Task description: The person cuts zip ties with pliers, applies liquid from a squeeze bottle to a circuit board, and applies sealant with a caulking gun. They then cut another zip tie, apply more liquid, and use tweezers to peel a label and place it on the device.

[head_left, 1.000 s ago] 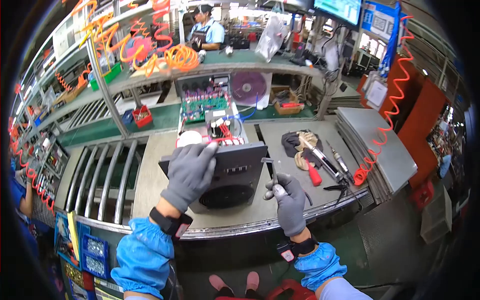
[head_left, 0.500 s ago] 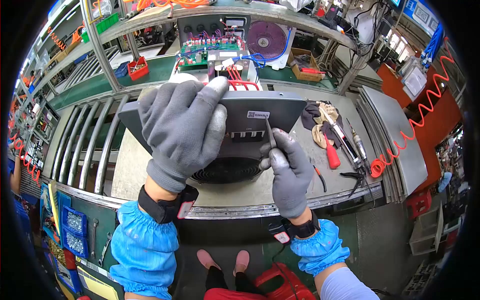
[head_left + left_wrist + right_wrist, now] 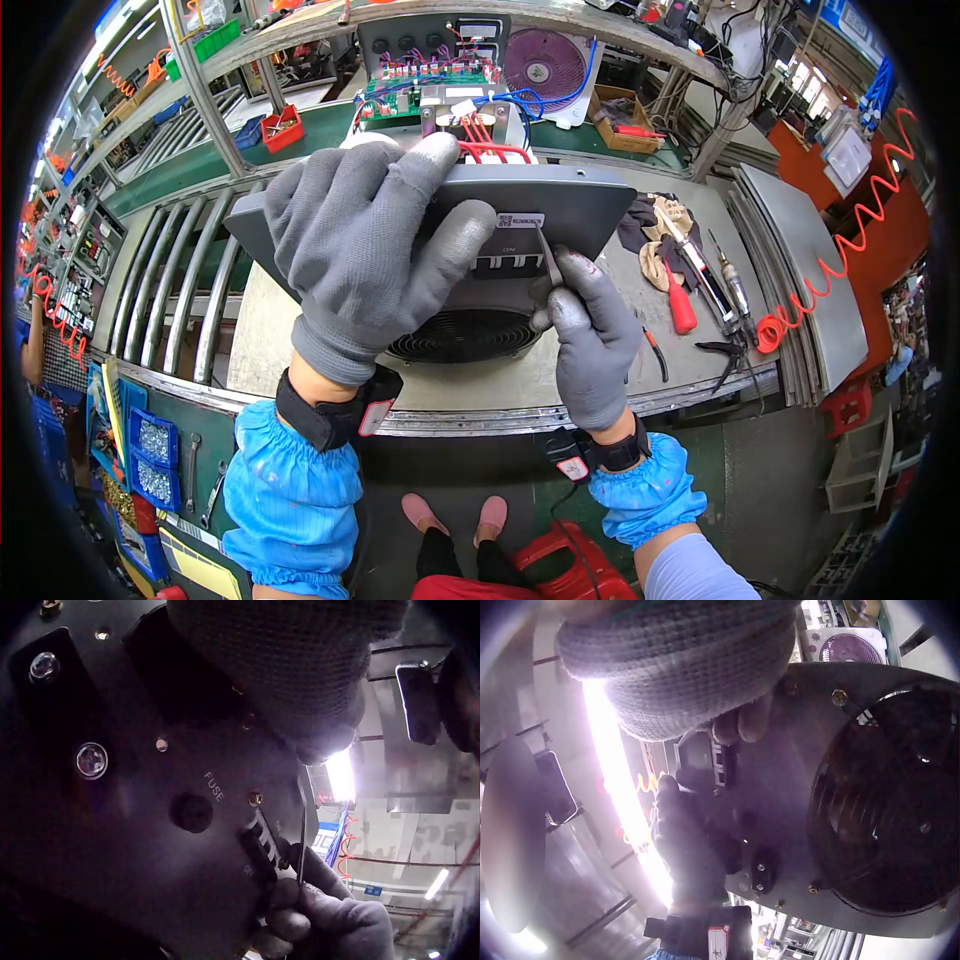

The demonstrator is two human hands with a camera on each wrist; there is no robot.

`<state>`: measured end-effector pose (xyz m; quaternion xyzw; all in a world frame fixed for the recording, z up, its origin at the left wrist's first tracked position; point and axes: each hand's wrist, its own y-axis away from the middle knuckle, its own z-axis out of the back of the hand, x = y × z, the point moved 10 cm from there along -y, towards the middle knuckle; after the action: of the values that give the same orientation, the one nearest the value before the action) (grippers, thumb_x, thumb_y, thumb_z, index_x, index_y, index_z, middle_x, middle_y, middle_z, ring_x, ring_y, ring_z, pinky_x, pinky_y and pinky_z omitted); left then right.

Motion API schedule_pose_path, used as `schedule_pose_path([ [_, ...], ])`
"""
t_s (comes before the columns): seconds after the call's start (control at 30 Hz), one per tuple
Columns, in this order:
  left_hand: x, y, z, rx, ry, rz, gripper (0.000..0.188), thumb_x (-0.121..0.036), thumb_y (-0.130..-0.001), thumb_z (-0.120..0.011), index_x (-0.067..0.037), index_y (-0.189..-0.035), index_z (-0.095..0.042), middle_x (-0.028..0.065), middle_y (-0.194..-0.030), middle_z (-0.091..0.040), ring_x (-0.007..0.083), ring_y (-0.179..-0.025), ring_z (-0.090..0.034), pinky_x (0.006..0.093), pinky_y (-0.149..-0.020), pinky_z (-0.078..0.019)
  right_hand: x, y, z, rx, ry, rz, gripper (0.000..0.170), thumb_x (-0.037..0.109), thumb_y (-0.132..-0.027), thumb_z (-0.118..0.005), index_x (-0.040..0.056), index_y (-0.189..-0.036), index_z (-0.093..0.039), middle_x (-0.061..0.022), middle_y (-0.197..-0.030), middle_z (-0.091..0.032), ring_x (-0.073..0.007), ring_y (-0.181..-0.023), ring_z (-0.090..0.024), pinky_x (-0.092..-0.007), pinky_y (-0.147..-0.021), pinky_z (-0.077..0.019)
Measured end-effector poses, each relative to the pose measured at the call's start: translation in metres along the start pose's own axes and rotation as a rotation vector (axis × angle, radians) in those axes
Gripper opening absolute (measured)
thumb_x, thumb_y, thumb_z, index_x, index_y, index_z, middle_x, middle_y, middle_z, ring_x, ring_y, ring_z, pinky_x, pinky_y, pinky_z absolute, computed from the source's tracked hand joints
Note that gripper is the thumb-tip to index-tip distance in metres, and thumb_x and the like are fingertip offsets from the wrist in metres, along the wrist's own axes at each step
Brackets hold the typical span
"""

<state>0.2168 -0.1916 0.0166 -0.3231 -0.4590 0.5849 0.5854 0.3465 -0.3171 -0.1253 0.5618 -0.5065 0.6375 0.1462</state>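
A dark grey metal panel with a round fan grille stands tilted on the bench. My gloved left hand grips its top edge, thumb on the front face and index finger reaching over the edge. A small white label with a square code lies against the panel near the thumb tip. My gloved right hand pinches tweezers, whose tips are right at the label's right end. Beside them is a row of switch slots; "FUSE" is printed near a black round cap.
Behind the panel sit a green circuit board, red wires and a purple fan. To the right lie a red-handled tool, a cloth and stacked grey sheets. Metal rollers run along the left.
The right hand has brought the tweezers and label from right of the panel onto its face. The left thumb has spread out toward the label. The head view has moved closer and lower.
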Motion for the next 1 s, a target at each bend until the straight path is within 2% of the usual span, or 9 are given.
schedule_pose_path([
  [0.37, -0.001, -0.003, -0.012, 0.043, -0.127, 0.124, 0.059, -0.059, -0.068, -0.080, -0.009, -0.096, -0.069, 0.0083, -0.081, -0.062, 0.0292, -0.077, -0.061, 0.0402, -0.073, -0.0454, 0.000, 0.000, 0.001, -0.005, 0.024, 0.002, 0.035, -0.002, -0.096, -0.053, 0.0029, -0.130, -0.061, -0.0057, -0.103, -0.064, -0.0081, -0.076, -0.057, -0.0231, -0.068, -0.0495],
  [0.53, -0.003, -0.006, -0.016, 0.122, -0.233, 0.227, 0.066, -0.068, -0.067, -0.076, -0.009, -0.096, -0.066, 0.0093, -0.083, -0.060, 0.0313, -0.085, -0.058, 0.0455, -0.083, -0.0406, 0.015, 0.015, 0.008, -0.059, 0.153, 0.039, 0.037, -0.003, -0.096, -0.050, 0.0025, -0.131, -0.060, -0.0065, -0.099, -0.064, -0.0084, -0.075, -0.057, -0.0231, -0.066, -0.0486],
  [0.63, -0.006, -0.007, -0.013, 0.111, -0.284, 0.225, 0.072, -0.072, -0.069, -0.070, -0.007, -0.096, -0.066, 0.0090, -0.083, -0.059, 0.0304, -0.085, -0.055, 0.0477, -0.090, -0.0370, -0.010, 0.063, 0.014, -0.045, 0.163, -0.173, 0.036, 0.000, -0.095, -0.051, -0.0002, -0.130, -0.060, -0.0088, -0.098, -0.065, -0.0094, -0.076, -0.058, -0.0245, -0.067, -0.0484],
  [0.7, -0.005, -0.002, -0.017, 0.215, -0.270, 0.261, 0.070, -0.068, -0.076, -0.066, -0.005, -0.106, -0.066, 0.0126, -0.096, -0.063, 0.0328, -0.096, -0.056, 0.0501, -0.103, -0.0338, -0.029, 0.105, 0.003, 0.083, 0.304, -0.120, 0.035, 0.005, -0.094, -0.050, -0.0006, -0.127, -0.061, -0.0042, -0.092, -0.063, -0.0092, -0.073, -0.057, -0.0257, -0.065, -0.0485],
  [0.77, -0.011, 0.008, -0.001, 0.086, -0.145, 0.183, 0.064, -0.059, -0.080, -0.067, -0.004, -0.113, -0.065, 0.0155, -0.109, -0.063, 0.0353, -0.107, -0.056, 0.0504, -0.107, -0.0320, -0.054, 0.158, -0.016, 0.303, 0.240, -0.339, 0.036, 0.003, -0.092, -0.053, 0.0025, -0.126, -0.063, -0.0059, -0.093, -0.065, -0.0093, -0.069, -0.057, -0.0251, -0.063, -0.0490],
  [0.8, -0.013, 0.017, 0.011, 0.028, -0.090, 0.150, 0.062, -0.055, -0.082, -0.068, -0.004, -0.116, -0.065, 0.0169, -0.115, -0.063, 0.0366, -0.113, -0.056, 0.0505, -0.110, -0.0310, -0.063, 0.185, -0.024, 0.422, 0.281, -0.476, 0.036, 0.004, -0.091, -0.054, 0.0050, -0.126, -0.064, -0.0092, -0.098, -0.068, -0.0177, -0.077, -0.065, -0.0297, -0.071, -0.0533],
  [0.83, -0.013, 0.035, 0.025, 0.058, 0.022, 0.200, 0.053, -0.038, -0.083, -0.070, -0.003, -0.122, -0.063, 0.0191, -0.128, -0.060, 0.0393, -0.123, -0.053, 0.0497, -0.111, -0.0334, -0.060, 0.205, -0.034, 0.532, 0.342, -0.392, 0.036, 0.007, -0.091, -0.056, 0.0060, -0.127, -0.064, -0.0114, -0.102, -0.069, -0.0236, -0.085, -0.067, -0.0328, -0.077, -0.0539],
  [0.93, -0.006, 0.156, 0.047, 0.322, 0.094, 0.460, 0.046, -0.025, -0.081, -0.071, -0.005, -0.122, -0.061, 0.0192, -0.119, -0.061, 0.0387, -0.112, -0.059, 0.0483, -0.095, -0.0469, -0.059, 0.276, -0.054, 0.817, 0.385, -0.371, 0.034, 0.017, -0.093, -0.055, 0.0105, -0.125, -0.063, -0.0149, -0.107, -0.069, -0.0367, -0.094, -0.066, -0.0435, -0.086, -0.0531],
  [1.0, -0.008, 0.271, 0.080, 0.579, 0.030, 0.688, 0.033, -0.021, -0.083, -0.068, -0.009, -0.113, -0.062, 0.0160, -0.109, -0.062, 0.0364, -0.100, -0.059, 0.0460, -0.084, -0.0488, -0.070, 0.314, -0.060, 0.998, 0.420, -0.572, 0.032, 0.018, -0.092, -0.056, 0.0105, -0.122, -0.066, -0.0157, -0.100, -0.070, -0.0337, -0.090, -0.067, -0.0423, -0.081, -0.0542],
])
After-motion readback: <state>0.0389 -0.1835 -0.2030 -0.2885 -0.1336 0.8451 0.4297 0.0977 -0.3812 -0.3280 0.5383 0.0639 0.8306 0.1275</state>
